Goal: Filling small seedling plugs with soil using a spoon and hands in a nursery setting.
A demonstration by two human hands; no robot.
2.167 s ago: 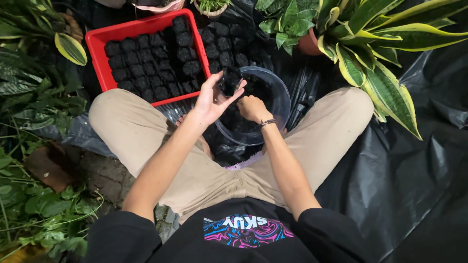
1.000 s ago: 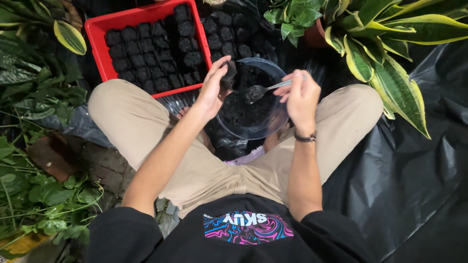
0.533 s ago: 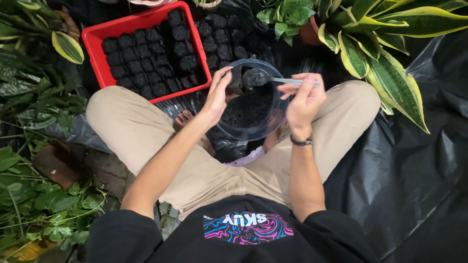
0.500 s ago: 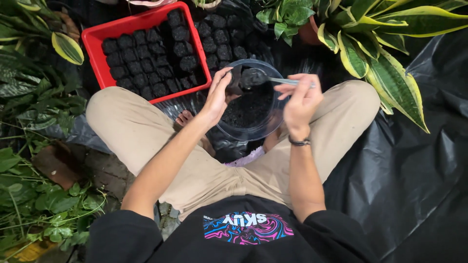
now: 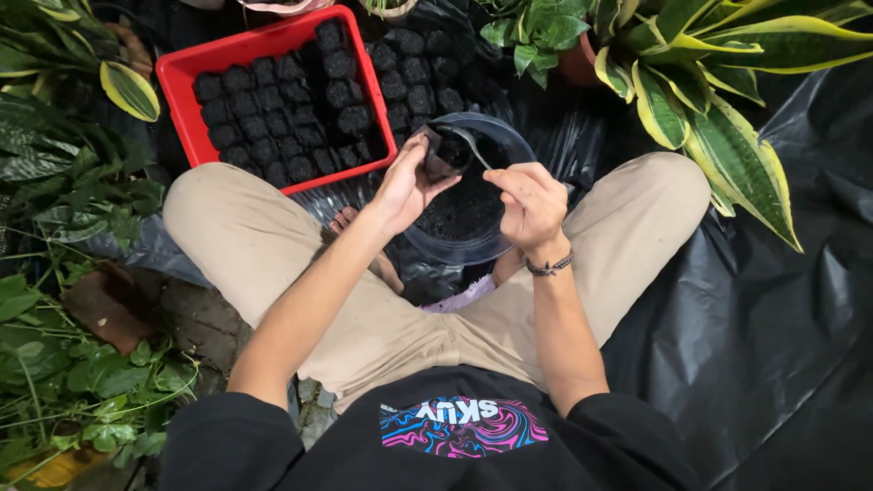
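Two hands meet over the bowl between your knees, but start at your far left: broad green and yellow-edged leaves (image 5: pixel 127 89) hang beside a red tray (image 5: pixel 178 98) packed with rows of small black soil-filled bags. More of those filled bags (image 5: pixel 414 77) stand just right of the tray on the black plastic sheet (image 5: pixel 773 318).

Your left hand (image 5: pixel 405 182) comes next, fingers curled around a small black planting bag (image 5: pixel 439 153), holding it upright above the near-left rim of the clear round bowl (image 5: pixel 520 145). That bowl sits on the sheet between your tan-trousered legs and holds dark soil.

Your right hand (image 5: pixel 527 205) is closed on the handle of a metal spoon (image 5: pixel 471 145), thumb and fingers pinched together. The spoon's bowl end reaches up and left into the mouth of the bag; whether it touches the soil inside you cannot tell from here. A beaded bracelet (image 5: pixel 550 266) circles that wrist.

Further right, a potted plant with striped green-and-yellow blades (image 5: pixel 727 136) spreads over the sheet, well apart from both hands.
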